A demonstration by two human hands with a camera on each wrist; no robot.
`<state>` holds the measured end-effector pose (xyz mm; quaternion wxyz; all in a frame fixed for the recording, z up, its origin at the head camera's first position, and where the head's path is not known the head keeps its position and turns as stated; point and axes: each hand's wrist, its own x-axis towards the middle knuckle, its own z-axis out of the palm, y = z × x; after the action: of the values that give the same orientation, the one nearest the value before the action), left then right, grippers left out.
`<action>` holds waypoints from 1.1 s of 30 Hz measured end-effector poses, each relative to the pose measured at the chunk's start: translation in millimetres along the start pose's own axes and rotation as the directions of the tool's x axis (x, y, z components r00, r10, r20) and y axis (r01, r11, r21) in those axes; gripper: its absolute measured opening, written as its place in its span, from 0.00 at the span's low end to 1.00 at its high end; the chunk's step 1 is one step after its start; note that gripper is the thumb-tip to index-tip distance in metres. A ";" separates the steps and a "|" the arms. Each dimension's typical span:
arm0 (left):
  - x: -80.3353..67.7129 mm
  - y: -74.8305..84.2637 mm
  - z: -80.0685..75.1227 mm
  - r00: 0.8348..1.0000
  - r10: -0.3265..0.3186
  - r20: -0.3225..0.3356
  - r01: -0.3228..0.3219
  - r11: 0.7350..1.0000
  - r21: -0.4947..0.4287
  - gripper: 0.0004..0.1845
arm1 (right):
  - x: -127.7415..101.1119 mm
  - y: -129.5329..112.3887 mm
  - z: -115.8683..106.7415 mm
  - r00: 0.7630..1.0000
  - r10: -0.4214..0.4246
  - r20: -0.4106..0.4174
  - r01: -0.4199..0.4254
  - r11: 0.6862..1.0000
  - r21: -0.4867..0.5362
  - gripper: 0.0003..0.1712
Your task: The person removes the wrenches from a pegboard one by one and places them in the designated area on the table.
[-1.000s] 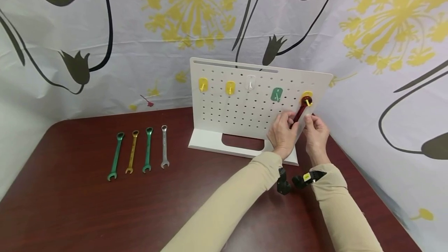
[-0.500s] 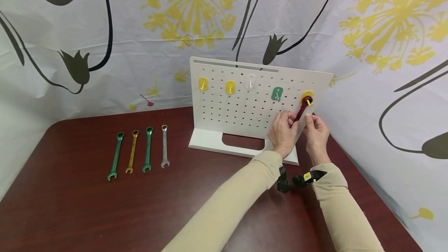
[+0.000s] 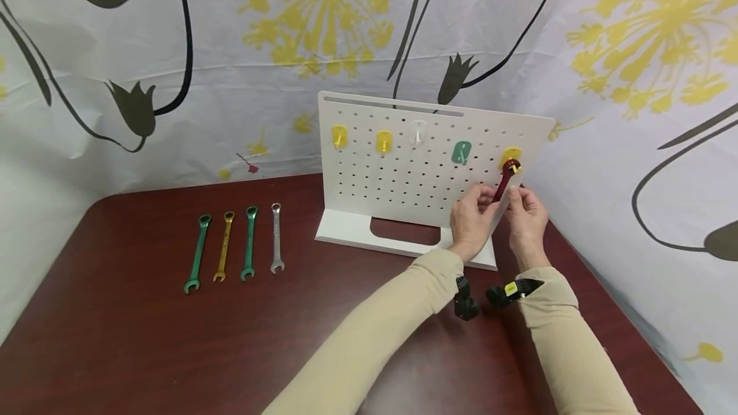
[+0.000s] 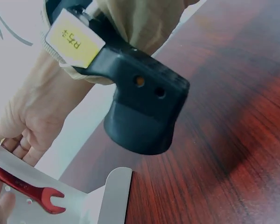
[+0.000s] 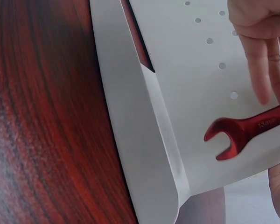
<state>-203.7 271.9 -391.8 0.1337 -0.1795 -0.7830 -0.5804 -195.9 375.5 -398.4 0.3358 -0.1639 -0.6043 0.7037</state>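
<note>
One red wrench [image 3: 503, 183] hangs by its ring end on the rightmost yellow hook [image 3: 511, 157] of the white pegboard [image 3: 403, 171], its open jaw end low against the board face. Both hands are on its shaft: the left hand [image 3: 473, 221] pinches it from the left with curled fingers, and the right hand [image 3: 526, 216] pinches it from the right beside the board's right edge.

The board carries five hooks: three yellow, one white hook [image 3: 418, 133] and one green hook [image 3: 460, 152]; only the rightmost holds a tool. Four wrenches lie side by side on the dark wood table [image 3: 144, 338], ring ends away from the person: a green wrench [image 3: 196, 253], a gold wrench [image 3: 222, 247], a second green wrench [image 3: 250, 243] and a silver wrench [image 3: 277, 239].

The red shaft bears stamped writing in the right wrist view, too blurred to read. A yellow label [image 4: 74, 39] on the wrist mount reads roughly "R45", upside down.

The board stands at the back of the table, near the right-hand curtain [image 3: 634, 146], with little room on that side. Bare tabletop lies between the four wrenches and the board's foot, and across the near half of the table.
</note>
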 end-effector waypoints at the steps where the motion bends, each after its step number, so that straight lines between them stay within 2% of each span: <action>1: -0.5 0.1 -0.3 1.000 0.005 0.012 -0.005 1.000 -0.023 0.07 | 0.3 -0.2 0.0 1.000 0.004 0.001 -0.004 1.000 0.012 0.07; 6: -3.3 0.3 -4.6 0.997 0.026 0.076 -0.019 0.996 -0.088 0.07 | 1.8 0.0 -1.1 1.000 0.014 -0.003 -0.014 1.000 0.018 0.06; 14: -4.9 0.1 -19.3 0.982 0.067 0.174 -0.043 0.990 -0.135 0.09 | 2.2 -2.0 -1.5 0.999 0.039 0.004 -0.039 0.999 0.034 0.06; 21: -6.7 1.1 -32.9 0.967 0.060 0.248 -0.022 0.988 -0.154 0.10 | 1.8 -1.0 -0.5 0.999 0.039 0.011 -0.040 0.996 0.080 0.06; 27: -6.6 6.2 -45.0 0.944 0.015 0.330 0.068 0.969 -0.238 0.10 | 2.6 0.6 -0.2 1.000 0.014 0.019 -0.015 0.996 0.091 0.06; 30: -6.7 9.9 -48.6 0.926 -0.042 0.376 0.164 0.940 -0.300 0.09 | 2.8 0.6 -0.4 1.000 0.027 0.014 -0.028 0.995 0.099 0.06; 33: -7.5 13.2 -51.9 0.903 -0.103 0.417 0.265 0.899 -0.350 0.09 | 2.7 0.6 -0.3 0.999 0.040 0.011 -0.041 0.994 0.099 0.06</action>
<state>-191.2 224.8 -368.5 -0.1200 -0.2378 -0.6726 -0.6904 -197.7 377.5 -398.6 0.3262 -0.1561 -0.5668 0.7402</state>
